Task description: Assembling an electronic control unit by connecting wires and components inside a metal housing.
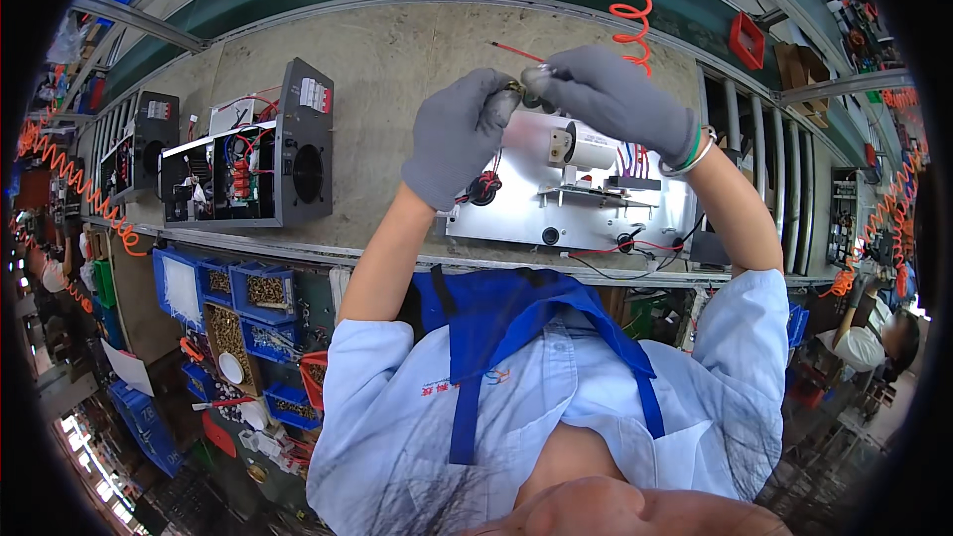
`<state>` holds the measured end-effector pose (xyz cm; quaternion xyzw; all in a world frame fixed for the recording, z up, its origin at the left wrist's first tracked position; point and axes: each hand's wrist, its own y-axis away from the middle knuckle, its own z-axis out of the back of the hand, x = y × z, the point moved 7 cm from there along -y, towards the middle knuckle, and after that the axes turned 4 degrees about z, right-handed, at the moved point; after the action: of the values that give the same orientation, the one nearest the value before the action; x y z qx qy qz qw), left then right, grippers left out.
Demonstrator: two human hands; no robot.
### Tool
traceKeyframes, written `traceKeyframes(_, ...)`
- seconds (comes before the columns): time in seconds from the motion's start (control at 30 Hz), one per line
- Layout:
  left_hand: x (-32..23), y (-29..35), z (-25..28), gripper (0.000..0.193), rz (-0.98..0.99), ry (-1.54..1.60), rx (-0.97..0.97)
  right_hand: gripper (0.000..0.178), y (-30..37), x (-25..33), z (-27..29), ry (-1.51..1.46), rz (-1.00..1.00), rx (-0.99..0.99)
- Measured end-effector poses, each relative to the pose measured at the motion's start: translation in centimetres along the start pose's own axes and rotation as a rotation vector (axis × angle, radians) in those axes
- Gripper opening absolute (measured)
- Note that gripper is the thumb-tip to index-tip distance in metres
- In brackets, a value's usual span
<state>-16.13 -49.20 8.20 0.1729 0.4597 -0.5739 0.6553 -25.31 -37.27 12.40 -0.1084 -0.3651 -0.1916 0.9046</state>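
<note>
Pinching a small dark part point(524, 91) between them, the left gloved hand point(462, 129) and the right gloved hand point(620, 104) meet above the far side of a silver metal plate point(476, 225). The grip of each hand is closed on this part, and the fingertips cover most of it, so I cannot tell which way it points. The plate lies flat, its long axis going from left to right. On it, a white cylinder point(596, 146) rests on its side, also roughly from left to right, with its dark end turned to the left; a circuit board point(606, 196) stands nearer to the person. The bench point(372, 60) has a worn, greyish top with stains. Beyond the hands lies a thin red rod point(514, 50), and an orange coiled hose point(635, 12) hangs near the right hand. The plate is close to the near edge of the bench, below which blue bins point(268, 291) hold brass-coloured pieces. On the left, an open dark case point(306, 164) stands well apart from the plate, with bench top showing between. On the right, metal rollers point(759, 144) begin just beside the right forearm.
</note>
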Motion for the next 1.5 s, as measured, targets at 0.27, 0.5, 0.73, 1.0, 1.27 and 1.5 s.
traceKeyframes(0.27,2.2,0.9,-0.8,0.025,0.44,0.716,0.325,0.03,0.1,1.8,0.6,0.026,0.182,-0.118)
traceKeyframes(0.5,1.2,1.0,-1.4,0.024,0.478,0.711,0.373,0.028,-0.1,1.0,-0.5,-0.156,0.03,0.022)
traceKeyframes(0.73,0.5,0.6,-2.0,0.02,0.518,0.638,0.174,0.03,-0.4,-0.4,-0.2,-0.072,-0.042,-0.061)
traceKeyframes(1.0,-0.9,-0.2,-1.9,0.022,0.468,0.585,0.109,0.03,-0.1,-1.8,0.5,-0.292,-0.061,-0.063)
traceKeyframes(1.27,-1.5,-0.7,-1.6,0.029,0.418,0.665,0.138,0.024,0.5,-0.5,1.3,-0.17,-0.032,-0.15)
traceKeyframes(1.5,-2.4,-1.1,-2.1,0.026,0.352,0.596,0.064,0.026,1.3,-0.2,2.4,-0.167,0.059,-0.147)
